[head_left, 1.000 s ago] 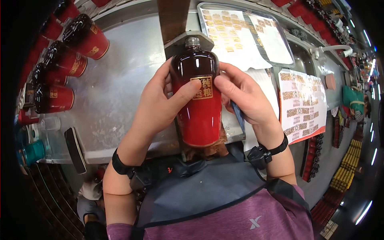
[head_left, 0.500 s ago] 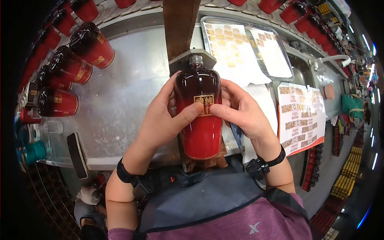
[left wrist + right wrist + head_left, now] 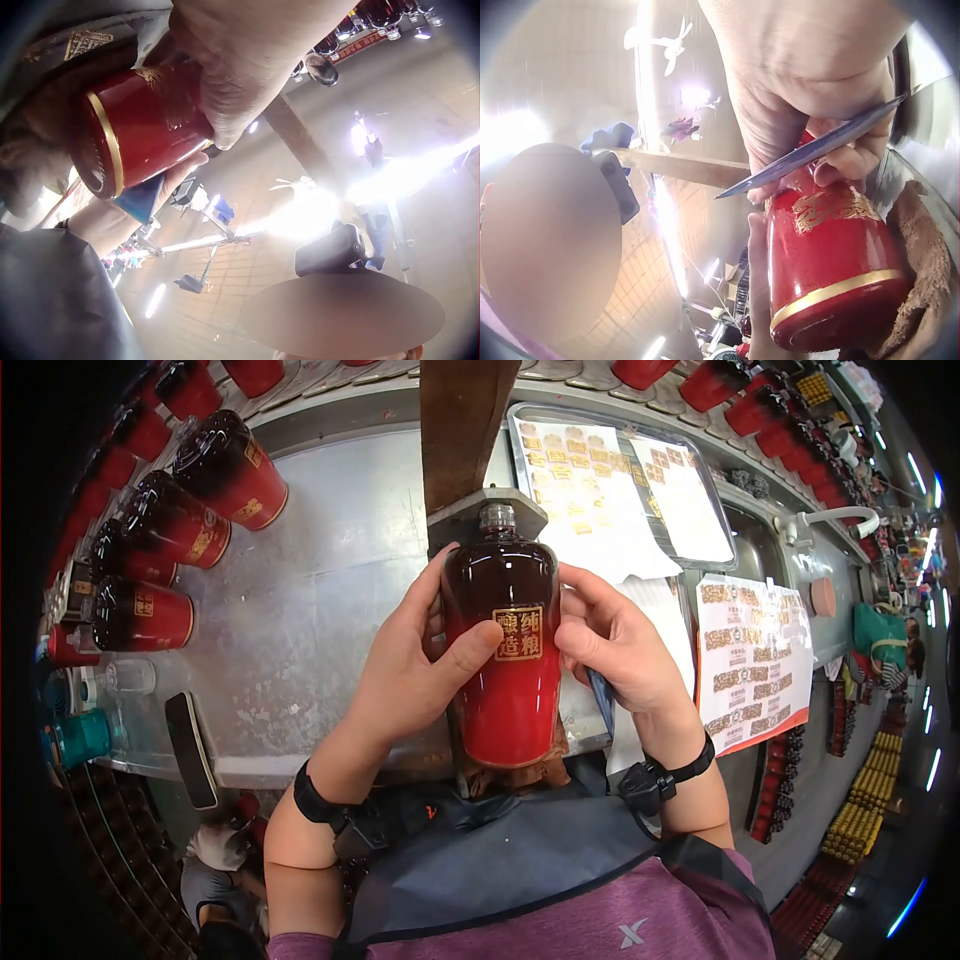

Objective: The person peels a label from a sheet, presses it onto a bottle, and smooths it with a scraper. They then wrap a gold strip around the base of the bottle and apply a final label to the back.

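A glossy bottle (image 3: 505,700), dark at the shoulder and red below, lies with its clear neck (image 3: 497,517) away from me. My left hand (image 3: 415,655) grips its left side, thumb tip at the left edge of the gold-framed label (image 3: 518,633). On the other side my right hand (image 3: 625,655) touches the bottle, its thumb beside the label. A slim, pointed blue-grey metal tool (image 3: 821,150) is held in the curled fingers of that hand. In the left wrist view the bottle's gold-banded base (image 3: 112,142) shows below the left hand.
A brown post (image 3: 460,440) and metal bracket (image 3: 440,525) stand beyond the neck. At right are a tray (image 3: 715,490) with gold label sheets and a printed label sheet (image 3: 755,650). Several similar bottles (image 3: 235,470) stand at left, near a phone (image 3: 190,750).
The right thumb pressed onto the label's lower right half a second ago and has since drawn back to the right. The left thumb stays at the label's left. The bottle appears lower in view.
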Demonstrator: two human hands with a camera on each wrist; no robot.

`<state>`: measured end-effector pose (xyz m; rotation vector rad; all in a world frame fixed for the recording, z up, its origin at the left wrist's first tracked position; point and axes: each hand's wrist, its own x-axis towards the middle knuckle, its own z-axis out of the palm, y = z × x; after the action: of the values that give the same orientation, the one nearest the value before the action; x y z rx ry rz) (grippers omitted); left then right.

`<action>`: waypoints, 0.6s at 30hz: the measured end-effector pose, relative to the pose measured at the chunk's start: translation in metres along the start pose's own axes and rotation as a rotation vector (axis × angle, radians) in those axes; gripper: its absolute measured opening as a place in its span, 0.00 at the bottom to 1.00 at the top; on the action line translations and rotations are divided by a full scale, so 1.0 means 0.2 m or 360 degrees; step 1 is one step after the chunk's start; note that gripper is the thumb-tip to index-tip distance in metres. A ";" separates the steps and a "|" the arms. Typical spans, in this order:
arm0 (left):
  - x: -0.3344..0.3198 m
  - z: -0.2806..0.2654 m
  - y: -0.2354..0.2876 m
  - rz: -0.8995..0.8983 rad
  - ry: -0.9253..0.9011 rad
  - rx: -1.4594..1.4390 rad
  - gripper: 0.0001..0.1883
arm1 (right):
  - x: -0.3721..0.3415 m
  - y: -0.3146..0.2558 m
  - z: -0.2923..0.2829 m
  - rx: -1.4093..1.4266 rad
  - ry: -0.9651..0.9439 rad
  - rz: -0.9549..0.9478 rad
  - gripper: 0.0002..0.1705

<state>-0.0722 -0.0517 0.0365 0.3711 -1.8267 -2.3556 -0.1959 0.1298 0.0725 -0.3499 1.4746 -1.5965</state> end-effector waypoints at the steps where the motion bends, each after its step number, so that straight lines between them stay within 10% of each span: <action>1: 0.00 0.00 0.00 -0.0003 0.0001 -0.0002 0.42 | 0.00 0.00 -0.01 -0.0046 0.0028 0.0007 0.36; 10: 0.00 -0.02 -0.04 0.0062 -0.0061 -0.0052 0.40 | -0.15 0.03 -0.07 0.0112 0.0442 -0.0075 0.21; 18: 0.00 0.00 -0.03 0.0087 -0.0061 -0.0056 0.43 | -0.27 -0.03 0.02 -0.0096 -0.0022 0.0031 0.20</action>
<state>-0.0719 -0.0499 0.0311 0.2704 -1.7858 -2.3706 -0.1649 0.1669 0.0980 -0.3791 1.5136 -1.5339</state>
